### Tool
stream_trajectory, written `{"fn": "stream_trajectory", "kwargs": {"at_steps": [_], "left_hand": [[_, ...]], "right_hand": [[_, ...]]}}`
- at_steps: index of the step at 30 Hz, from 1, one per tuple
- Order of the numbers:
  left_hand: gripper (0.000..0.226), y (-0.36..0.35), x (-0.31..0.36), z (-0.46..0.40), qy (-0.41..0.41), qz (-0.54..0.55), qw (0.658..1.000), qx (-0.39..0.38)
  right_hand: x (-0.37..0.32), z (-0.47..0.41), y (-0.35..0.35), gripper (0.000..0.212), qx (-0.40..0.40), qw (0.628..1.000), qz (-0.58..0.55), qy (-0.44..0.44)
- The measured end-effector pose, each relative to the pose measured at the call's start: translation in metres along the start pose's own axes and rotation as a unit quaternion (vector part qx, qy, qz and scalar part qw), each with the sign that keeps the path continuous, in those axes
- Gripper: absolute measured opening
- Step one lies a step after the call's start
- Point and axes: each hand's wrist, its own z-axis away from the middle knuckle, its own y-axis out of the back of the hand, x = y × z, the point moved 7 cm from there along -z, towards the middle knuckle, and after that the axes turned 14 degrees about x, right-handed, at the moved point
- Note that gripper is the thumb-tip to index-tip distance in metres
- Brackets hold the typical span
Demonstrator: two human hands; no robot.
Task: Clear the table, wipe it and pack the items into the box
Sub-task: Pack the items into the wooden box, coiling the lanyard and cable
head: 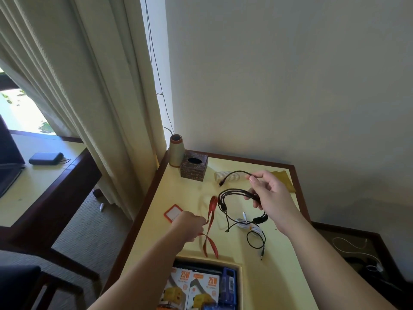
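1. Our right hand [267, 193] is raised above the table [277, 260], its thumb and fingers pinching a black cable [237, 194]; coils hang from the grip, and a free end arcs up and left toward a plug.
2. Our left hand [187, 224] is curled round a red lanyard [211, 220], whose strap loops lie on the table and whose badge holder [173, 213] rests just behind the hand.
3. The cable's lower strands trail down to a white cable [248, 225] and a second black lead near it.
4. The open box [239, 285] sits at the near edge, toward us from both hands; we judge the left hand nearer to it.
5. Further back stand a tissue box [194, 167], paper cups [225, 176] on their side, and a yellow cloth [285, 179].
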Motion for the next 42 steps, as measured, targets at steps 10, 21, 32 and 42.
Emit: {"fn": "stream_trajectory", "kwargs": {"at_steps": [10, 21, 32, 42], "left_hand": [[0.015, 0.010, -0.004, -0.001, -0.031, 0.058, 0.997, 0.039], [0.017, 0.067, 0.100, 0.057, -0.198, 0.170, 0.964, 0.053], [0.022, 0.111, 0.167, 0.108, -0.227, 0.325, 0.916, -0.065], [0.034, 0.141, 0.228, 0.183, -0.320, 0.351, 0.855, -0.206]], "right_hand": [[0.033, -0.005, 0.021, 0.014, 0.082, 0.996, 0.012, -0.022], [0.112, 0.038, -0.044, 0.009, -0.110, 0.969, 0.204, -0.081], [0.080, 0.040, -0.065, 0.068, -0.092, 0.979, 0.172, -0.062], [-0.014, 0.038, -0.074, 0.086, -0.116, 0.987, 0.112, -0.027]]}}
